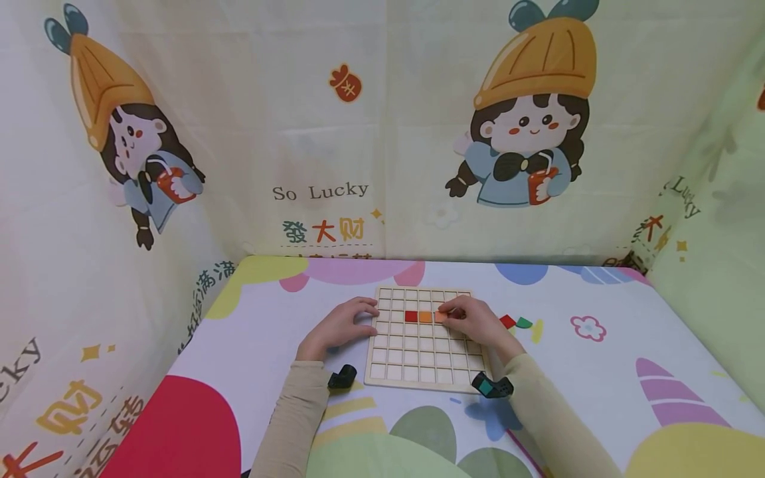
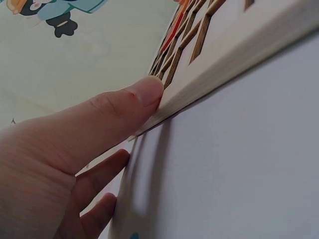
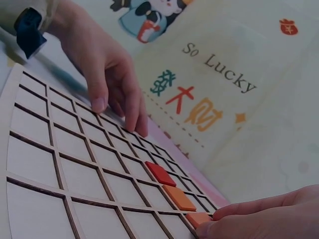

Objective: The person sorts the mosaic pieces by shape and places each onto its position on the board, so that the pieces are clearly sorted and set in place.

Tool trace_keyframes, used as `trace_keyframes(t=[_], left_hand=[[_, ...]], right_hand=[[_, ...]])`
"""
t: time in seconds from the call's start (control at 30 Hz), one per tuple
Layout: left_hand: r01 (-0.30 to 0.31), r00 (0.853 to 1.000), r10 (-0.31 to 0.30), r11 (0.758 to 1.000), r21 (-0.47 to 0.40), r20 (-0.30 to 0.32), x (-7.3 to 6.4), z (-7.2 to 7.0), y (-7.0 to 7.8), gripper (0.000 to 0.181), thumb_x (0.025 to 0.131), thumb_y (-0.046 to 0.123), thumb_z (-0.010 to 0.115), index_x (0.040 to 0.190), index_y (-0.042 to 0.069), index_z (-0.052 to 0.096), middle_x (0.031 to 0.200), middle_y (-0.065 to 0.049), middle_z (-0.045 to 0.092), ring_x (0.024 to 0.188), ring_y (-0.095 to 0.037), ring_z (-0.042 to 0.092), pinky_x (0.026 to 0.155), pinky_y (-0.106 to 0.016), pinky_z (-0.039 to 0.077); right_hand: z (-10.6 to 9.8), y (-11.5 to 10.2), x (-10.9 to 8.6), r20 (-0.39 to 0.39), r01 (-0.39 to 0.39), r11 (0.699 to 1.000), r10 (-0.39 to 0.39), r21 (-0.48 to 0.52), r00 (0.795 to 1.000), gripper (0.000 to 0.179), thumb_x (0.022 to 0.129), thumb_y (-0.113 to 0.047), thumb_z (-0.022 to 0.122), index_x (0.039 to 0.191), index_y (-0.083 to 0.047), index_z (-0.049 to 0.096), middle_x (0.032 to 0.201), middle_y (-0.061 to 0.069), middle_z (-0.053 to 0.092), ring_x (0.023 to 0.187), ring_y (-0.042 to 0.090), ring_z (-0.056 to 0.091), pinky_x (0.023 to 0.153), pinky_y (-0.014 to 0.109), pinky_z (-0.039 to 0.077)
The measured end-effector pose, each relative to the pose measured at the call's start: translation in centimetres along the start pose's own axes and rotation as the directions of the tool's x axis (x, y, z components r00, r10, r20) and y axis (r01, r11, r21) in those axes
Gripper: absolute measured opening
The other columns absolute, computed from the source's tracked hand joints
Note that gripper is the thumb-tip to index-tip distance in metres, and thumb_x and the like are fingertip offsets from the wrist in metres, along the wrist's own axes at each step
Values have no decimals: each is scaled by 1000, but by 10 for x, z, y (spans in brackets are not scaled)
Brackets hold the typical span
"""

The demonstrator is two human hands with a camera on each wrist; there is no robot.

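Note:
A square wooden grid board (image 1: 427, 387) lies flat in the middle of the table. Along one row sit a red tile (image 1: 411, 317) and an orange tile (image 1: 425, 317), side by side in neighbouring cells. My right hand (image 1: 476, 322) pinches a light orange tile (image 3: 198, 219) at the cell beside the orange one; its fingertips hide part of it. On the board's left edge rests my left hand (image 1: 342, 325). Its thumb (image 2: 124, 107) touches the rim, and the fairly straight fingers lie spread along that side.
Just right of the board, partly behind the right hand, are a red tile (image 1: 507, 322) and a green piece (image 1: 524, 323). A patterned cloth (image 1: 597, 372) covers the table. Printed curtains (image 1: 412, 133) stand behind it and on both sides.

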State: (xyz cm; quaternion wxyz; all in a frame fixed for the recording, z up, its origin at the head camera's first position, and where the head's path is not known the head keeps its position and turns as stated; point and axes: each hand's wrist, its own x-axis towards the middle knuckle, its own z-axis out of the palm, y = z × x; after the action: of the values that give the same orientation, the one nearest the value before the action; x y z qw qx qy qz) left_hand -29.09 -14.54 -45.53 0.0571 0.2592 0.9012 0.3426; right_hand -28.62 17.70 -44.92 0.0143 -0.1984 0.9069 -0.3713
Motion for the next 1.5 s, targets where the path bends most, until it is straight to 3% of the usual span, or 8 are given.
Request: trace_keyframes(t=[0.33,0.7,1.5], left_hand=[[3,1000,-3,1000,-6,2,0,0,1,34,84,21,78,114,8,69,139,-5,53,133,-24,45,112,-41,34],[8,1000,-8,1000,-4,2,0,1,1,35,84,22,78,115,8,69,140,-4,52,134,-24,44,112,-40,34],[-7,1000,7,1000,2,1,-1,2,0,35,84,21,77,115,7,68,140,-5,52,134,-24,44,112,-40,34]], right_hand=[[2,-1,0,0,27,999,-27,-18,1000,23,88,-13,73,111,-9,73,103,2,67,83,15,56,78,34,51],[3,-3,1,2,19,999,-19,-26,1000,20,88,-14,74,108,-10,74,95,0,64,77,16,50,68,31,45],[7,-4,-2,-25,-8,1000,8,0,1000,22,88,-11,73,109,-8,72,101,3,65,82,17,53,76,35,47]])
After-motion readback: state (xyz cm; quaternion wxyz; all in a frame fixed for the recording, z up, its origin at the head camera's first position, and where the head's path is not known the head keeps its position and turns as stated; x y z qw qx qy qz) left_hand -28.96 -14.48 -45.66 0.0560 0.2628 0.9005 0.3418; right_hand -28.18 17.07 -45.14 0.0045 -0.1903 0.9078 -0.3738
